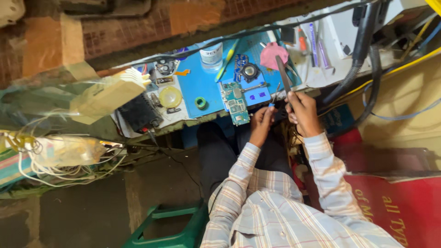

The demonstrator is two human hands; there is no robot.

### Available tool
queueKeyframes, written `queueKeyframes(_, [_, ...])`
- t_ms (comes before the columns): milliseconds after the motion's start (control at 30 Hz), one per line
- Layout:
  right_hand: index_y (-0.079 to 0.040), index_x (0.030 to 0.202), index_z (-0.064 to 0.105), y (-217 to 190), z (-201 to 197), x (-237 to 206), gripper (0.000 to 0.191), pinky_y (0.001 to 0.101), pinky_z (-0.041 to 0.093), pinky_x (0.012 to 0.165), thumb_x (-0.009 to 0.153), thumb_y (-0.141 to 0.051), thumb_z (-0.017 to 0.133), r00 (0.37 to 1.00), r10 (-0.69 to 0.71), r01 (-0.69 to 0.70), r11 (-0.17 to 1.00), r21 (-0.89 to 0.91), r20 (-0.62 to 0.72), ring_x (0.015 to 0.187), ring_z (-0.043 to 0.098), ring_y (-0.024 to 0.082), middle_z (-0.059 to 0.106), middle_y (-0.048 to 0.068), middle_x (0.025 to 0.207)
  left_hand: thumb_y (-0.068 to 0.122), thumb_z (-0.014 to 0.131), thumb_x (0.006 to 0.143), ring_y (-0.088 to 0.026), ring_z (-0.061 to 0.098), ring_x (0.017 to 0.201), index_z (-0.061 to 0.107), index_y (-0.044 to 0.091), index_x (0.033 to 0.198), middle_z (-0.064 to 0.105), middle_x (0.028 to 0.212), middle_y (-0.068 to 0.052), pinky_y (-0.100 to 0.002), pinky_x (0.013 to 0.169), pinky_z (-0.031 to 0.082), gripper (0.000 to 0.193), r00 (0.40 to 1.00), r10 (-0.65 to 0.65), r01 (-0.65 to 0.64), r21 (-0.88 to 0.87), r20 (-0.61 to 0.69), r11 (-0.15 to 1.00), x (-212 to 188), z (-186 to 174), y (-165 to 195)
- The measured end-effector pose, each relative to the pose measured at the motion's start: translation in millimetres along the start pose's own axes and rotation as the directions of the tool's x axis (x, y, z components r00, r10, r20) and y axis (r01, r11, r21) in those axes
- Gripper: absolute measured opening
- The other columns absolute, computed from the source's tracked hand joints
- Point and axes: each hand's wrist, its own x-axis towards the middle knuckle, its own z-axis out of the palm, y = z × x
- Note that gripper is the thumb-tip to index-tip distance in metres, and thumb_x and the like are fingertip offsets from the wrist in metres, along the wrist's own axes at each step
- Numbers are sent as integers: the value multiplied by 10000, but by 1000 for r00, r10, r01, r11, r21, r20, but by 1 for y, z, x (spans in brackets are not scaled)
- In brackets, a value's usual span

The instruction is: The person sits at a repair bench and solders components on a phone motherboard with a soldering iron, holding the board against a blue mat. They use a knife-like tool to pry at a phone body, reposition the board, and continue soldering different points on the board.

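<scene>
The right hand point(301, 112) is closed around a long dark tool point(282, 76) that points toward 11 o'clock over the blue mat point(197, 85). The left hand point(262, 121) is curled narrow, pinching a small blue-tipped piece point(271, 105) at the bench edge. A green circuit board point(236, 103) lies just beside it, at its 10 o'clock.

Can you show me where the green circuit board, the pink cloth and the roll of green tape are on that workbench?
Green circuit board point(237, 106): head view, middle of the board's face.
Pink cloth point(273, 55): head view, centre of the crumpled cloth.
Roll of green tape point(200, 103): head view, on the ring's rim.
</scene>
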Motion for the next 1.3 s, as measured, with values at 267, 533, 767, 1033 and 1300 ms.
queueKeyframes(267, [-25,967,592,33,-19,-50,236,197,244,389,1061,-240,569,999,11,-12,1000,-13,-53,444,358,30,512,5,645,364,590,1071,-39,460,632,710,39,985,531,715,45,-229,563,352,357,991,134,-133,-51,14,990,2,1,0])
queueKeyframes(533, [-32,963,585,39,-16,-37,243,200,231,377,1053,-256,564,987,162,-162,986,40,-11,426,339,38,502,14,639,372,580,1054,-35,423,586,711,46,983,530,697,47,-228,517,304,358,999,33,-32,-50,18,998,2,0,2])
queueKeyframes(767, [-36,963,574,16,-5,-17,254,199,241,377,1066,-267,561,990,143,-141,985,97,-7,423,330,37,488,10,653,386,607,1057,-40,494,678,715,33,1023,571,753,37,-229,609,381,371,997,73,-73,-69,-5,995,3,2,-2])
queueKeyframes(1033, [-26,940,570,30,-24,-43,256,202,228,367,1065,-249,564,994,67,-69,997,-18,-87,420,350,32,507,6,633,399,603,1045,-41,444,613,703,22,1035,555,723,36,-225,547,328,390,1000,28,-28,-74,-1,997,3,2,2])
queueKeyframes(1300, [-21,933,586,43,-20,-36,242,198,229,377,1064,-224,576,998,25,-27,999,-25,-57,427,359,26,509,0,630,371,647,1023,-44,481,648,606,39,1124,576,747,29,-227,592,372,349,999,24,-28,-87,-44,996,6,0,-5])
